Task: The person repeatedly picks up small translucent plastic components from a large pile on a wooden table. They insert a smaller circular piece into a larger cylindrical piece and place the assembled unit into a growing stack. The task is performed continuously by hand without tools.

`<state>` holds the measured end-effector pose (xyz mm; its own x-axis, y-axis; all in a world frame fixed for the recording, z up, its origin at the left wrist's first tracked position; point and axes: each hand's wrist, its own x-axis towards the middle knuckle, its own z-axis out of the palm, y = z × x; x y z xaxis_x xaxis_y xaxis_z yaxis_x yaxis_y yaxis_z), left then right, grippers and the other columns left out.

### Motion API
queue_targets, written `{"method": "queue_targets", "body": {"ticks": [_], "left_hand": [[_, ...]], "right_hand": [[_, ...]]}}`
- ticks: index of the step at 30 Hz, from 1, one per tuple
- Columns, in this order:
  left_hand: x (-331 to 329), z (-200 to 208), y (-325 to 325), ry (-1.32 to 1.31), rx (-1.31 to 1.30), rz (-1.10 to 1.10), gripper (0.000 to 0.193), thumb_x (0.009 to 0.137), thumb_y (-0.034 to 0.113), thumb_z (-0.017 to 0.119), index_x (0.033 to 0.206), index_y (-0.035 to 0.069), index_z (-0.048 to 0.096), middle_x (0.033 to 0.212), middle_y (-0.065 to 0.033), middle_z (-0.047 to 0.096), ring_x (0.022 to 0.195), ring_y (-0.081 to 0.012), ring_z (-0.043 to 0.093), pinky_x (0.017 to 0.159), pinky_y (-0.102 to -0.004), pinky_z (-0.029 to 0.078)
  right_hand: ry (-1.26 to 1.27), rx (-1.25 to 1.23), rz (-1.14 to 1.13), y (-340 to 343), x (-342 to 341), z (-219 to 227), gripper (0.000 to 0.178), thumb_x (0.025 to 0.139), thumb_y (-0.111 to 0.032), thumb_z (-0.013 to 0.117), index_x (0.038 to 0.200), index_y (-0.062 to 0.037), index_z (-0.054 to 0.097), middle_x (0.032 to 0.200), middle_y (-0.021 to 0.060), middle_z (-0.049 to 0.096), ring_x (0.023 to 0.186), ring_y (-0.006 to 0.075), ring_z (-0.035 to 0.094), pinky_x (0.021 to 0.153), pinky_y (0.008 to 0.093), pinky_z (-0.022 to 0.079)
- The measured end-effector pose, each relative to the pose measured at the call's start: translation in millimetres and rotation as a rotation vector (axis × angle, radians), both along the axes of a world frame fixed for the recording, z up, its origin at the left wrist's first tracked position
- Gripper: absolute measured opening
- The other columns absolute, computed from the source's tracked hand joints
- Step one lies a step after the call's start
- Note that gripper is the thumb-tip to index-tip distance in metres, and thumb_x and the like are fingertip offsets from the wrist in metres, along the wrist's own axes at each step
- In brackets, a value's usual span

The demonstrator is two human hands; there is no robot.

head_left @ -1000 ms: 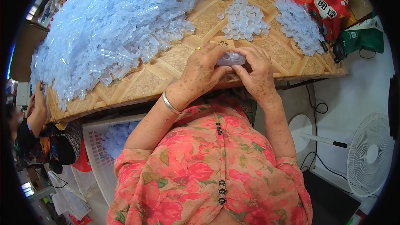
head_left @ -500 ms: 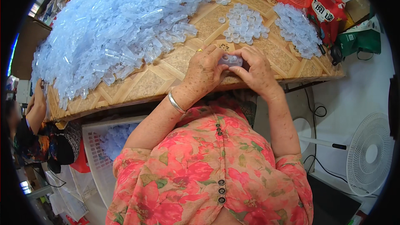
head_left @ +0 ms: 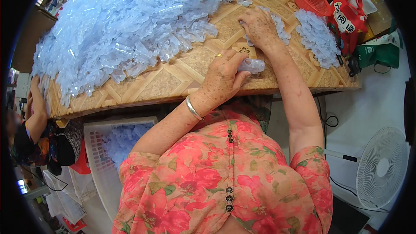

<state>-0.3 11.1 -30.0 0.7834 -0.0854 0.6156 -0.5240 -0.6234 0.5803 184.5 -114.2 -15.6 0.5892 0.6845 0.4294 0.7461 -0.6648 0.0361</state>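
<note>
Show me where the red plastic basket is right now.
In the head view, the red plastic basket is at the upper right, just left of the red bag and beyond the rightmost pile of clear pieces.

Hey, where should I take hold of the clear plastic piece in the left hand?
Probably by its free end, coming from the right. The clear plastic piece is elongated and lies roughly crosswise; the left hand covers its left part, while the right end sticks out uncovered. A light pinch across that end would likely suit.
</note>
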Motion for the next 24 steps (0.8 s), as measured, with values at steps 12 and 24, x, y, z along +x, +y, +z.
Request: {"method": "queue_targets", "body": {"ticks": [12,24], "left_hand": [[-1.0,0.0,-0.1,0.01,-0.048,0.029,0.043,0.076,0.008,0.078,0.115,0.002,0.063,0.107,-0.0155,0.065,0.09,-0.035,0.065,0.078,-0.0411,0.052],[0.9,1.2,3.1,0.051,-0.036,0.022,0.037,0.077,0.008,0.078,0.111,0.0,0.066,0.111,-0.0171,0.068,0.097,-0.0352,0.068,0.081,-0.0395,0.054]], "right_hand": [[0.665,0.483,-0.131,-105.5,-94.1,20.3,0.025,0.089,-0.017,0.067,0.109,-0.0034,0.072,0.086,0.0111,0.069,0.079,0.0211,0.064,0.075,0.033,0.051],[0.574,0.617,-0.04,-94.0,-126.7,29.2,0.019,0.082,-0.01,0.074,0.099,-0.0021,0.071,0.089,0.0089,0.065,0.083,0.0223,0.064,0.077,0.0347,0.05]]}}
